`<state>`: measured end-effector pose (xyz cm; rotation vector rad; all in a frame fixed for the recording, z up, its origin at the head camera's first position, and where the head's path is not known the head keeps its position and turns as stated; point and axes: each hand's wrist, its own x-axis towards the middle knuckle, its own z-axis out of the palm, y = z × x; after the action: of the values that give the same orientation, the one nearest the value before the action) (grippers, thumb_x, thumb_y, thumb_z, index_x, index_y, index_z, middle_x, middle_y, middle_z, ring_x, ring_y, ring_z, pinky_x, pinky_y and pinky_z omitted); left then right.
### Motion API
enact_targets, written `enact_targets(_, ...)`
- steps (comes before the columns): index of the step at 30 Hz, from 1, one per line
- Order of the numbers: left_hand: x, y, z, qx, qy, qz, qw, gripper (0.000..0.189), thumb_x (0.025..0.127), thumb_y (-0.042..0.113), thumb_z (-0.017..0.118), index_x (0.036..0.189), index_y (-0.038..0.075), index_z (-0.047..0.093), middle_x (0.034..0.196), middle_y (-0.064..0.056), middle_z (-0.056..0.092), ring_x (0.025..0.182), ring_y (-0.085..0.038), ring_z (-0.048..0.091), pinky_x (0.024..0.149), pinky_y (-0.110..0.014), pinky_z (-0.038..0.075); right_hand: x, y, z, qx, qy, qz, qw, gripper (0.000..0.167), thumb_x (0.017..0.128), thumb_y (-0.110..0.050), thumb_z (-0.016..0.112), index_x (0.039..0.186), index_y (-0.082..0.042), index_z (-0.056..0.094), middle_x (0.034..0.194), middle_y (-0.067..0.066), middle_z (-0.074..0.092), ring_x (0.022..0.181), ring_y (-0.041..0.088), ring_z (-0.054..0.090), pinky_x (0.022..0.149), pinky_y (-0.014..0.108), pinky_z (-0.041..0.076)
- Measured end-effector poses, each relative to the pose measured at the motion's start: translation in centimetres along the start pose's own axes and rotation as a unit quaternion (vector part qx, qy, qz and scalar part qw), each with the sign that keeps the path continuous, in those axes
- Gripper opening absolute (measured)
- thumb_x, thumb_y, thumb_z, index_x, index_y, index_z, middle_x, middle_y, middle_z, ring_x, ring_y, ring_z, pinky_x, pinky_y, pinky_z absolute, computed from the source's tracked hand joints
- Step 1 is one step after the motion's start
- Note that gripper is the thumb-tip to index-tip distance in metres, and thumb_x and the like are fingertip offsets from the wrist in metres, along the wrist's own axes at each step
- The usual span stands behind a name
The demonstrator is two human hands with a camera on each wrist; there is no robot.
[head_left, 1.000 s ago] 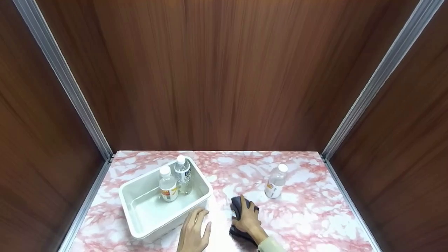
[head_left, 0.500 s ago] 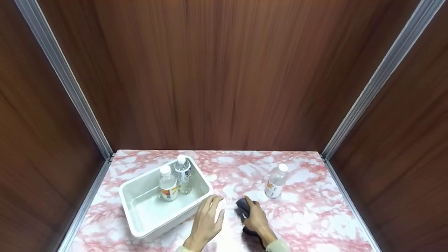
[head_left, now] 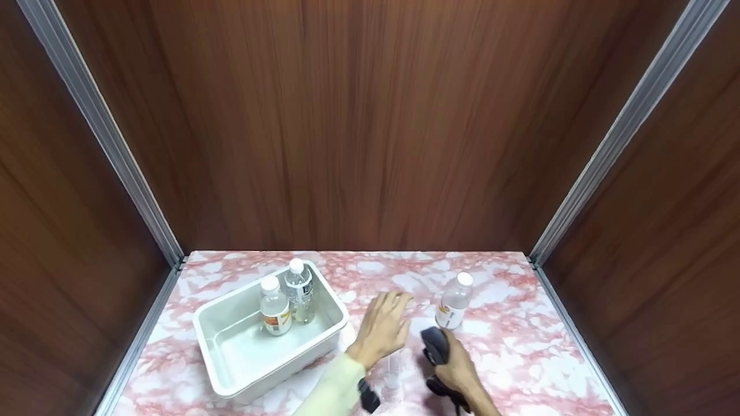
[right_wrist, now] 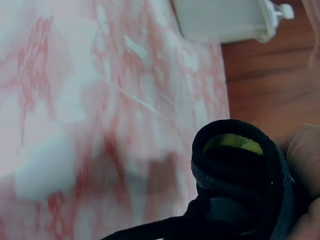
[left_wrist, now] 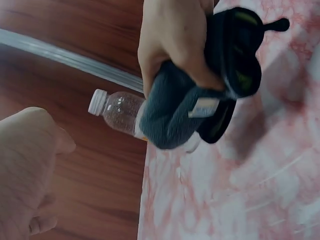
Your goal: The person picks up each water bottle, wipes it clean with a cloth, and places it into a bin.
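Note:
My right hand (head_left: 458,364) grips a dark grey fabric pouch (head_left: 435,346) above the table, right of centre in the head view. A white tag shows on the pouch's side in the left wrist view. The right wrist view shows its black-bound opening (right_wrist: 232,145), with yellow-green inside, and a black strap trailing from it. Just behind the pouch stands a clear bottle (head_left: 455,301) with a white cap and a white-and-orange label. My left hand (head_left: 380,325) reaches forward over the table, fingers loosely extended and holding nothing, left of the pouch and bottle.
A white plastic bin (head_left: 228,370) sits on the left of the pink marbled table (head_left: 509,358). Two capped bottles, one with an orange label (head_left: 276,312) and one with a dark-lettered label (head_left: 300,294), stand inside it. Brown wood-grain panels (head_left: 347,144) enclose the back and sides.
My right hand has lifted the pouch and carried it rightward, closer to the lone bottle. My left hand has moved forward and right, away from the bin's front edge.

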<state>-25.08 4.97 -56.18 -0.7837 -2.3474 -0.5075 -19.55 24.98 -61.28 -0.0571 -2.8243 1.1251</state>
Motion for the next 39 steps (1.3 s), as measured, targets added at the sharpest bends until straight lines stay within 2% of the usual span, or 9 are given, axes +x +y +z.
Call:
enact_targets(6, 3.8, 1.7, 1.4, 0.04, -0.094, 0.021, 0.9945, 0.055, 0.088, 0.029, 0.07, 0.14, 0.019, 0.055, 0.133, -0.002, 0.062, 0.122, -0.02, 0.058, 0.101, -0.036, 0.051, -0.6, 1.9, -3.0, -0.012, 0.012, 0.037, 0.9991, 0.085, 0.067, 0.001, 0.075, 0.146, 0.005, 0.043, 0.127, 0.033, 0.063, 0.113, 0.044, 0.065, 0.1, 0.057, 0.051)
enact_targets(9, 5.7, 2.5, 2.1, 0.064, -0.133, 0.028, 0.9887, 0.063, 0.087, 0.032, 0.072, 0.145, 0.021, 0.051, 0.139, 0.0, 0.059, 0.128, -0.019, 0.056, 0.101, -0.036, 0.05, -0.9, 2.7, -4.2, -0.024, 0.012, 0.056, 0.9981, 0.089, 0.063, 0.001, 0.072, 0.147, 0.006, 0.041, 0.127, 0.036, 0.062, 0.109, 0.043, 0.065, 0.097, 0.055, 0.051)
enact_targets(15, 8.7, 4.5, 3.6, 0.101, -0.184, 0.046, 0.9767, 0.066, 0.083, 0.037, 0.075, 0.142, 0.023, 0.05, 0.148, 0.002, 0.053, 0.135, -0.017, 0.052, 0.104, -0.036, 0.049, -1.6, 4.5, -6.5, -0.029, 0.015, 0.091, 0.9953, 0.094, 0.063, -0.001, 0.075, 0.149, 0.003, 0.038, 0.127, 0.037, 0.06, 0.103, 0.038, 0.063, 0.091, 0.046, 0.05)
enact_targets(21, 10.8, 5.9, 4.5, 0.092, -0.253, 0.016, 0.9629, 0.075, 0.084, 0.036, 0.077, 0.149, 0.029, 0.042, 0.158, 0.006, 0.044, 0.145, -0.014, 0.044, 0.108, -0.042, 0.048, -2.1, 5.6, -7.8, -0.037, -0.003, 0.115, 0.9927, 0.095, 0.062, -0.005, 0.075, 0.149, 0.004, 0.037, 0.131, 0.039, 0.056, 0.104, 0.039, 0.061, 0.092, 0.049, 0.05)
enact_targets(27, 11.5, 7.1, 5.5, 0.06, -0.328, -0.027, 0.9423, 0.085, 0.083, 0.031, 0.078, 0.156, 0.031, 0.035, 0.167, 0.011, 0.03, 0.153, -0.011, 0.033, 0.116, -0.047, 0.043, -2.3, 6.2, -8.7, -0.013, -0.017, 0.142, 0.9896, 0.098, 0.064, -0.007, 0.076, 0.151, 0.006, 0.032, 0.134, 0.04, 0.054, 0.106, 0.039, 0.061, 0.096, 0.051, 0.048)
enact_targets(29, 11.4, 7.2, 5.8, 0.061, -0.335, -0.031, 0.9398, 0.085, 0.082, 0.03, 0.079, 0.155, 0.03, 0.037, 0.167, 0.012, 0.031, 0.152, -0.01, 0.034, 0.115, -0.045, 0.043, -2.3, 6.2, -9.0, -0.01, -0.016, 0.14, 0.99, 0.098, 0.064, -0.006, 0.076, 0.151, 0.007, 0.032, 0.133, 0.039, 0.055, 0.107, 0.038, 0.061, 0.097, 0.049, 0.048)
enact_targets(31, 11.4, 7.1, 6.0, 0.067, -0.327, -0.025, 0.9423, 0.081, 0.081, 0.03, 0.08, 0.153, 0.028, 0.041, 0.164, 0.012, 0.035, 0.149, -0.01, 0.04, 0.112, -0.042, 0.046, -2.2, 6.2, -9.3, -0.008, -0.014, 0.134, 0.9909, 0.098, 0.063, -0.005, 0.076, 0.15, 0.008, 0.033, 0.131, 0.038, 0.056, 0.105, 0.036, 0.062, 0.096, 0.046, 0.049)
enact_targets(36, 11.3, 7.1, 6.3, 0.095, -0.272, 0.004, 0.9577, 0.053, 0.082, 0.025, 0.08, 0.132, 0.023, 0.062, 0.144, 0.011, 0.054, 0.13, -0.01, 0.054, 0.095, -0.029, 0.053, -1.9, 6.0, -9.8, 0.015, -0.012, 0.131, 0.9912, 0.099, 0.062, -0.002, 0.076, 0.15, 0.009, 0.034, 0.13, 0.037, 0.058, 0.104, 0.032, 0.062, 0.092, 0.037, 0.047)
enact_targets(39, 11.3, 7.2, 6.4, 0.097, -0.243, 0.004, 0.9652, 0.034, 0.086, 0.02, 0.076, 0.119, 0.021, 0.069, 0.138, 0.01, 0.059, 0.124, -0.01, 0.057, 0.09, -0.026, 0.054, -1.7, 5.9, -9.9, 0.035, -0.018, 0.14, 0.9894, 0.099, 0.064, -0.001, 0.076, 0.152, 0.008, 0.031, 0.134, 0.038, 0.055, 0.108, 0.033, 0.06, 0.093, 0.035, 0.046)
